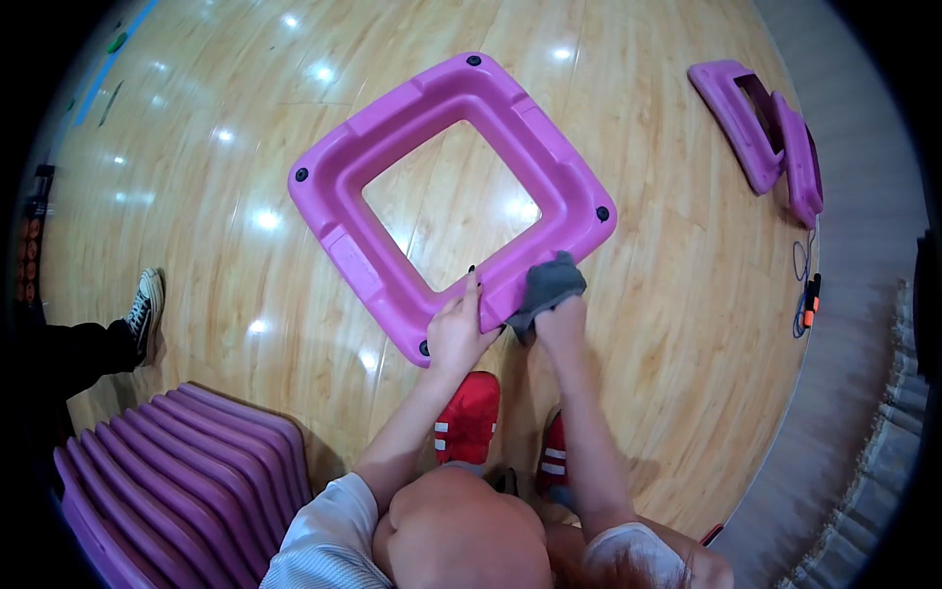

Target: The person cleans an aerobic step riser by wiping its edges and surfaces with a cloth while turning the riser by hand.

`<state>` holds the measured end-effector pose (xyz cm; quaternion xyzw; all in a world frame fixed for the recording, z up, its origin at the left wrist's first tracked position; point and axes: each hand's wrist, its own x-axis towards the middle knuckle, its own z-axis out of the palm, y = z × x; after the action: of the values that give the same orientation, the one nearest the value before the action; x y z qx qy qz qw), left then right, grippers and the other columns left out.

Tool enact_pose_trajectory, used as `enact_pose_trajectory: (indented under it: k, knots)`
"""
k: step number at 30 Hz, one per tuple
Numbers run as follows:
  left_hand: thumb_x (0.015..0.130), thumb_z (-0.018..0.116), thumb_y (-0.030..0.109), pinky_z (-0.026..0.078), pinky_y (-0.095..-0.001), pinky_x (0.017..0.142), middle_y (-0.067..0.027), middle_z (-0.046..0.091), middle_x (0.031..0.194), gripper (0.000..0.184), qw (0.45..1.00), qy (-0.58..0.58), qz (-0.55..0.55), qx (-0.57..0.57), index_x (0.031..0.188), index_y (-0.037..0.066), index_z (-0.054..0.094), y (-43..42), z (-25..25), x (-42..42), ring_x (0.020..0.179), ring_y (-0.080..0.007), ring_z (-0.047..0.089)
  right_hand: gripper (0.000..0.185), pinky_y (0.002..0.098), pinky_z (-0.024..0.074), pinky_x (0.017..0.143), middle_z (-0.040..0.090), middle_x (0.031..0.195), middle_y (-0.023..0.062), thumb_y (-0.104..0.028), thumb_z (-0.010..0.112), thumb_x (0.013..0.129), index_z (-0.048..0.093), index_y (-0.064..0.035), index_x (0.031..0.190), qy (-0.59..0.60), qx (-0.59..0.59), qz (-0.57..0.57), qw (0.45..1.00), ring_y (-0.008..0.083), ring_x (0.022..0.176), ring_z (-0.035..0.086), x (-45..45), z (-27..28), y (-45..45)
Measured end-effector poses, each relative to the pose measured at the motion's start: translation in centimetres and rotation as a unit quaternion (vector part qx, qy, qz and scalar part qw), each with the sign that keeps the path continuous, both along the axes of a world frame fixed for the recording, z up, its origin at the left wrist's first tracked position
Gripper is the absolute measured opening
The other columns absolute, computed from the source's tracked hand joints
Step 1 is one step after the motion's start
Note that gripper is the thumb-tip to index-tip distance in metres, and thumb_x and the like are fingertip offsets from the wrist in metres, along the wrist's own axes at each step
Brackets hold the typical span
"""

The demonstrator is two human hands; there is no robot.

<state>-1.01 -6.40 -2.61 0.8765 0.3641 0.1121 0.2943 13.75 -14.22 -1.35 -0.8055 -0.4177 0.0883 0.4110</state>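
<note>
A square pink plastic frame with an open middle and small black round pads at its corners is tilted diagonally before me. My left hand grips its near edge beside the lowest corner, one finger stretched along the plastic. In my right hand is a bunched dark grey cloth, pressed against the frame's near right side. The fingers of that hand are partly hidden by the cloth.
Several pink frames stand stacked at the lower left. Two more pink pieces lie at the upper right, near a cord with orange-and-black handles. Another person's sneaker is at the left. My red shoes are below the frame.
</note>
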Motion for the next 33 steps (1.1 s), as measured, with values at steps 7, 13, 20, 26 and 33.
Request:
enact_pose_trajectory:
  k: [7,13,20,26,33]
  knots:
    - [0.058,0.08,0.023,0.051,-0.0355,0.075,-0.0111,0.065,0.1,0.073,1.0,0.017,-0.003,0.004,0.122,0.002,0.051,0.0,1.1,0.3,0.089,-0.0254,0.062,0.03,0.0385,0.0488,0.077,0.064,0.09,0.0234,-0.022,0.057,0.076,0.064,0.0011,0.093,0.197,-0.422,0.103,0.879,0.0362,0.085,0.062,4.6,6.7,2.6]
    - [0.059,0.079,0.021,0.051,-0.0355,0.077,-0.01,0.064,0.107,0.058,1.0,-0.02,-0.006,0.012,0.111,0.004,0.059,0.0,0.8,0.1,0.094,-0.0246,0.061,0.038,0.0356,0.0489,0.071,0.066,0.079,0.0154,-0.037,0.058,0.085,0.065,-0.0006,0.092,0.305,-0.248,0.079,0.916,0.0259,0.077,0.065,4.3,4.4,2.5]
    - [0.058,0.079,0.022,0.052,-0.0353,0.074,-0.0091,0.062,0.103,0.055,1.0,-0.007,0.012,0.005,0.107,0.005,0.059,-0.1,0.5,0.0,0.092,-0.0245,0.061,0.029,0.046,0.0461,0.065,0.063,0.076,0.0187,-0.034,0.051,0.087,0.059,-0.0061,0.081,-0.022,-0.243,-0.231,0.942,0.037,0.076,0.061,0.4,1.1,3.1]
    - [0.057,0.079,0.023,0.052,-0.0362,0.072,-0.0106,0.063,0.097,0.054,1.0,0.008,0.005,-0.018,0.103,0.004,0.059,0.1,0.0,0.1,0.086,-0.0269,0.062,0.017,0.0424,0.0451,0.058,0.06,0.069,0.0122,-0.024,0.058,0.08,0.057,-0.0078,0.075,-0.09,-0.183,-0.013,0.979,0.0304,0.065,0.06,-2.9,-1.4,2.2]
    - [0.057,0.08,0.023,0.052,-0.0369,0.073,-0.0116,0.064,0.096,0.056,0.999,-0.011,0.004,-0.031,0.106,0.003,0.06,0.3,0.1,-0.1,0.086,-0.0282,0.062,0.011,0.039,0.042,0.052,0.054,0.057,0.0068,-0.017,0.061,0.071,0.055,-0.0124,0.063,-0.298,-0.03,0.092,0.95,0.0259,0.056,0.056,1.6,-1.4,1.8]
